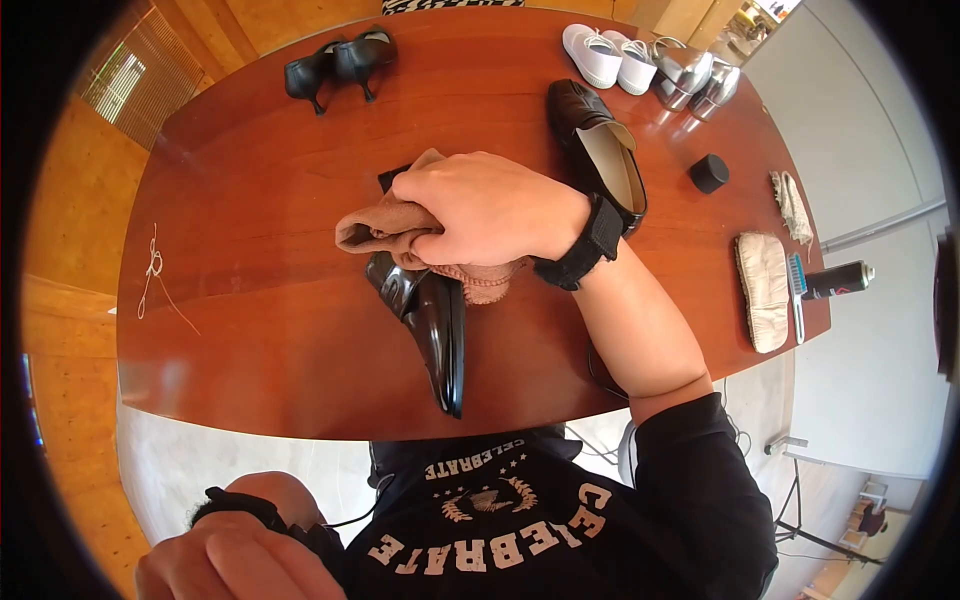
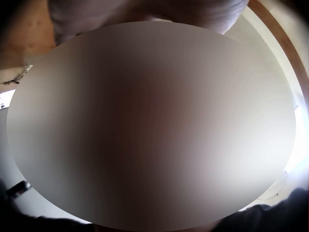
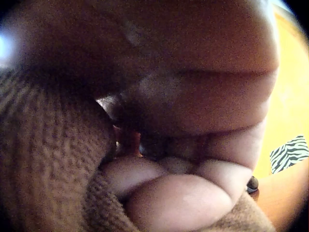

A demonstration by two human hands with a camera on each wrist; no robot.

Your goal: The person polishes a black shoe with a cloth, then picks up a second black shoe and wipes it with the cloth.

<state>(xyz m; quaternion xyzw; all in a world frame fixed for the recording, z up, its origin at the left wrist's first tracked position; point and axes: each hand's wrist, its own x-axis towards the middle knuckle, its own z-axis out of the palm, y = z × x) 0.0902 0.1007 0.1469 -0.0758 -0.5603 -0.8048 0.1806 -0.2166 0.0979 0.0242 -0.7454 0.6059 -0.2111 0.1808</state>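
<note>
The right hand (image 1: 490, 205) is closed round a brown cloth (image 1: 390, 228), its fingers and thumb curled into the bunched folds, with little opening left between them. The left hand (image 1: 235, 560) is away from the table (image 1: 250, 240), beyond its near edge toward the left corner; its fingertips are hidden, so how far open it is and whether it has hold of anything cannot be told. The black shoe (image 1: 425, 325) lies on the table just left of the middle of its width, toe pointing at the near edge and heel end toward the far one. It is tilted over, with the edge of its sole turned to the right. Its upper is smooth and glossy, with bright streaks along the pointed toe and a strap across the instep; the cloth and hand cover much of the rear part. The cloth is matte, with a stitched border and, up close in the right wrist view, a ribbed weave. The other shoe (image 1: 590, 140), also black with a pale inside, sits to the right of the hand, close to the wrist. Black heels (image 1: 340, 68) stand toward the far left corner; white sneakers (image 1: 607, 60) and silver shoes (image 1: 698, 82) are side by side near the far right corner. Along the right edge are a beige pad (image 1: 763, 292), a brush (image 1: 797, 290) and a can (image 1: 838, 281).
</note>
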